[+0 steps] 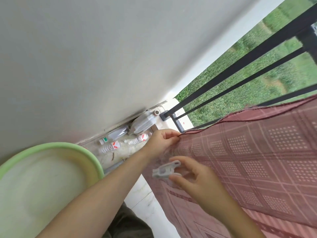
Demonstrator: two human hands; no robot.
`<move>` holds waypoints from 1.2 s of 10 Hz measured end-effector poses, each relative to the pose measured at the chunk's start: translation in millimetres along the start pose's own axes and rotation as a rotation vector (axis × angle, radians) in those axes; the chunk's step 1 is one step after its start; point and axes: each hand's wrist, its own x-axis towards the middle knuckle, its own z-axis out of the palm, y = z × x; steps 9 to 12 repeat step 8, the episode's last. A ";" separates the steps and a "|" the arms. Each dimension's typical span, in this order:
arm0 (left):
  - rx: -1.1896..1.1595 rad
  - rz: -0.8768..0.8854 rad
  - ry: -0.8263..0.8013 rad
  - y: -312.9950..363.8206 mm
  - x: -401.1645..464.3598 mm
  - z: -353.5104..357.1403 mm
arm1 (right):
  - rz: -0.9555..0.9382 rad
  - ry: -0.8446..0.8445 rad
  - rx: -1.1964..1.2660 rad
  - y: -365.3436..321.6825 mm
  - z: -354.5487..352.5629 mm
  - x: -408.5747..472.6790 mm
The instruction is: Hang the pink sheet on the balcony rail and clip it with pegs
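Note:
The pink sheet (248, 152), woven with checks and dotted squares, hangs over the black balcony rail (240, 64) and covers the right half of the view. My left hand (161, 141) pinches the sheet's dark edge at its lower left corner, close to the rail's base. My right hand (193, 176) holds a white plastic peg (165, 170) between thumb and fingers, just in front of the sheet and below my left hand. The peg touches no cloth.
A pale green basin (85, 155) sits at the lower left beside my left forearm. Several empty plastic bottles (123, 143) lie on the floor against the grey wall (85, 57). Grass (257, 86) shows beyond the rail bars.

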 end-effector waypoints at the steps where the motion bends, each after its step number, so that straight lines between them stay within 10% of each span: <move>1: -0.122 -0.035 0.102 -5.8 -16.4 12.7 | -0.120 0.099 -0.255 -33.3 -12.9 11.4; 3: 0.039 0.026 0.125 -12.3 -18.6 9.9 | -0.173 0.208 -0.778 -84.4 -27.4 60.4; 5: 0.130 0.062 0.114 -4.7 -23.3 0.0 | 0.191 0.014 -1.068 -75.9 -35.7 99.8; 12: 0.270 0.084 0.189 -0.2 -22.8 -2.4 | 0.235 -0.067 -1.199 -62.3 -27.7 102.5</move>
